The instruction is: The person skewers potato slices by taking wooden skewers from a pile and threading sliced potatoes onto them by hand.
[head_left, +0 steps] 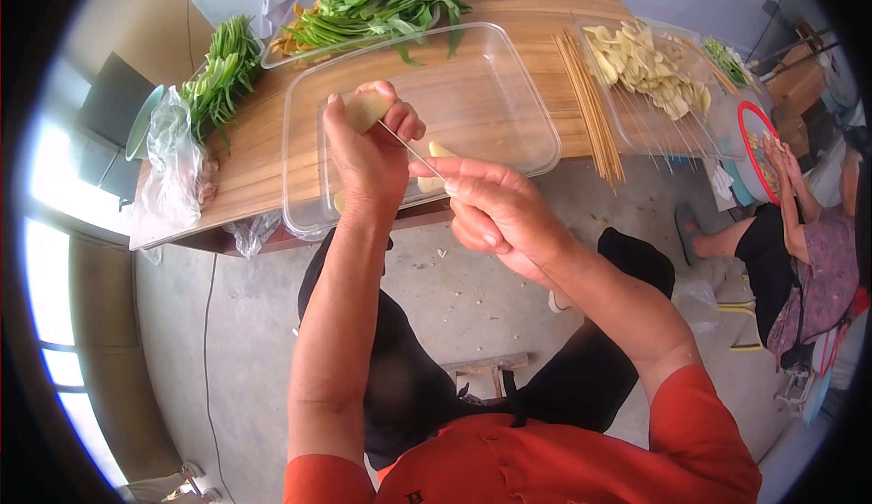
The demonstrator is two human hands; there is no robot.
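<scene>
My left hand (371, 154) is closed around a pale yellow-green slice (366, 110), which looks like potato, raised above the near side of a clear plastic tray (509, 68). A thin skewer (409, 148) runs from that slice down to my right hand (495, 213). The fingers of my right hand pinch its lower end, with the index finger stretched along it. Whether the tip has pierced the slice is hard to see. A few more pale slices (427, 182) lie in the tray behind my hands, partly hidden by them.
Leafy greens (391, 0) fill a container at the back; cut green stems (222, 73) lie left, near a plastic bag (171, 163). Right of the tray are a bundle of bamboo skewers (590, 113) and a tray of skewered slices (649, 68). Another person (799, 232) sits at far right.
</scene>
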